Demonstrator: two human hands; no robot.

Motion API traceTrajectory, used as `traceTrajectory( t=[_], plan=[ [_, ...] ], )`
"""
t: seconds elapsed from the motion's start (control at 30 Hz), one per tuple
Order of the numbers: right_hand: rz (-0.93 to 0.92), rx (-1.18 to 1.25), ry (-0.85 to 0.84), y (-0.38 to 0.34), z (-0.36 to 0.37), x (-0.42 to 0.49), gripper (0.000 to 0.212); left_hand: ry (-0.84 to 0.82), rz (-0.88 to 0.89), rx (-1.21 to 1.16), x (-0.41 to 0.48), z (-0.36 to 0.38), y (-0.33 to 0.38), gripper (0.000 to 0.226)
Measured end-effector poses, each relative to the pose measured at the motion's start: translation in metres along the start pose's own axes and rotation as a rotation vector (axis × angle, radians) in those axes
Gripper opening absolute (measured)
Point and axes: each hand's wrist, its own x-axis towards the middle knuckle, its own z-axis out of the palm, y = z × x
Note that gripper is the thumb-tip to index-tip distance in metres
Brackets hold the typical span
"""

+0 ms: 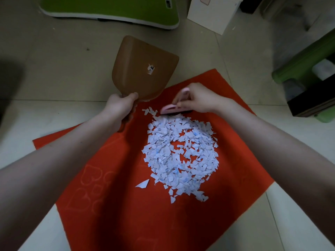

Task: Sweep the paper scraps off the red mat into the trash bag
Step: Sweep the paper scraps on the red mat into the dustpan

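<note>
A red mat (pixel 116 205) lies on the tiled floor. A wide heap of white paper scraps (pixel 179 156) covers its middle, and one larger scrap (pixel 143 183) lies apart at the heap's left. My left hand (pixel 121 105) grips the handle of a brown dustpan (pixel 143 67), held tilted up with its underside facing me, above the mat's far edge. My right hand (pixel 197 98) is closed on a small pink brush (pixel 168 108), whose dark bristles touch the far edge of the heap. No trash bag is recognisable in view.
A green board (pixel 108 9) with a white rim lies on the floor at the back. A white box (pixel 212 13) stands at the back right. A green stool-like object (pixel 306 66) and a black box (pixel 311 102) sit at the right, close to the mat.
</note>
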Motion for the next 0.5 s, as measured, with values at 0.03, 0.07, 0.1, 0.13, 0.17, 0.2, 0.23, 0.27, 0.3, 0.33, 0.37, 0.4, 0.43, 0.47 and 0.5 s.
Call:
traceTrajectory(
  t=[0.03,0.07,0.1,0.13,0.17,0.2,0.23,0.27,0.3,0.33,0.37,0.4,0.43,0.47,0.5],
  plan=[
    [0.000,-0.003,-0.046,-0.002,-0.006,-0.010,0.012,-0.002,0.004,0.001,0.000,0.001,0.000,0.030],
    [0.005,0.012,-0.077,-0.003,-0.013,-0.020,0.012,-0.004,0.008,0.003,-0.001,0.002,0.000,0.031],
    [0.006,0.037,-0.087,-0.003,-0.021,-0.027,0.012,-0.008,0.012,0.006,-0.001,0.002,0.001,0.031],
    [0.004,0.064,-0.077,-0.003,-0.029,-0.033,0.013,-0.014,0.013,0.010,-0.002,0.003,0.001,0.031],
    [0.003,0.086,-0.058,-0.001,-0.035,-0.037,0.014,-0.021,0.013,0.015,-0.002,0.004,0.001,0.030],
    [0.005,0.106,-0.038,0.002,-0.040,-0.038,0.015,-0.029,0.012,0.018,-0.003,0.004,0.001,0.030],
    [0.010,0.132,-0.018,0.003,-0.043,-0.036,0.015,-0.033,0.013,0.017,-0.003,0.004,0.002,0.030],
    [0.012,0.158,0.009,0.004,-0.043,-0.034,0.016,-0.034,0.016,0.016,-0.004,0.003,0.003,0.030],
    [0.011,0.172,0.054,0.003,-0.040,-0.029,0.016,-0.032,0.020,0.017,-0.004,0.002,0.004,0.031],
    [0.005,0.180,0.109,0.002,-0.035,-0.024,0.016,-0.028,0.026,0.019,-0.004,0.001,0.005,0.031],
    [0.003,0.178,0.158,-0.001,-0.027,-0.019,0.014,-0.022,0.033,0.018,-0.003,-0.001,0.006,0.031],
    [0.001,0.171,0.195,-0.004,-0.019,-0.013,0.012,-0.016,0.039,0.014,-0.003,-0.003,0.006,0.031],
    [0.004,0.163,0.218,-0.008,-0.010,-0.006,0.011,-0.010,0.043,0.011,-0.003,-0.005,0.007,0.030],
    [0.009,0.159,0.231,-0.011,-0.002,0.000,0.012,-0.005,0.046,0.010,-0.002,-0.008,0.006,0.027],
    [0.011,0.159,0.236,-0.014,0.006,0.006,0.013,0.000,0.046,0.012,-0.001,-0.010,0.006,0.025]
  ],
)
